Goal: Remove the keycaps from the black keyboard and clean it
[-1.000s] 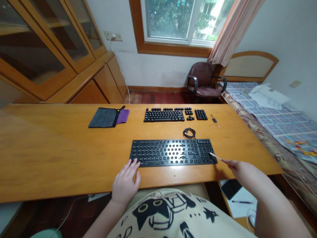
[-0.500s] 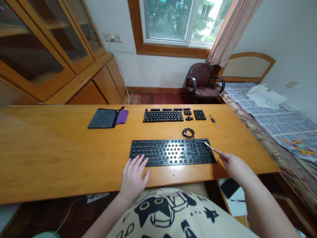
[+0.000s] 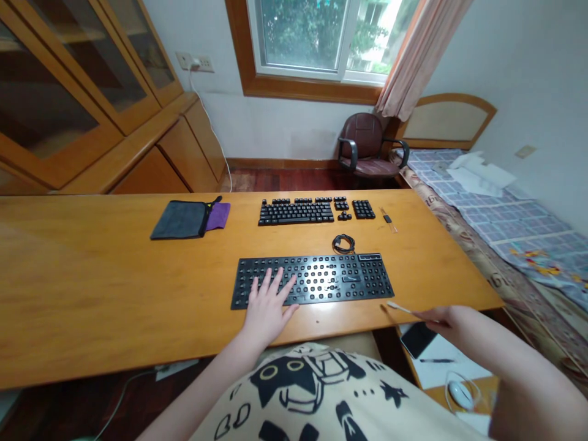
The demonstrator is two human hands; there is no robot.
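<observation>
A black keyboard base point(image 3: 342, 294) with its keycaps off lies near the table's front edge. My left hand point(image 3: 267, 303) rests on its left part with the fingers spread. Off the base's lower right corner, my right hand point(image 3: 452, 321) pinches a cotton swab point(image 3: 400, 307), its pale tip pointing left above the table. The base's coiled cable point(image 3: 343, 244) lies just behind it. Farther back, the black keycaps point(image 3: 296, 212) are laid out in keyboard order, with the number-pad keycaps point(image 3: 364, 209) at the right.
A grey pouch point(image 3: 180, 219) and a purple cloth point(image 3: 218, 216) lie at the back left of the wooden table point(image 3: 114, 288). A small wire tool point(image 3: 388, 219) is right of the keycaps. Below the right edge, a drawer holds a phone point(image 3: 418, 340) and a white mouse point(image 3: 460, 395).
My right hand has drawn the swab off the base's upper right corner, down toward the table's front edge. My left hand has slid right and farther onto the base.
</observation>
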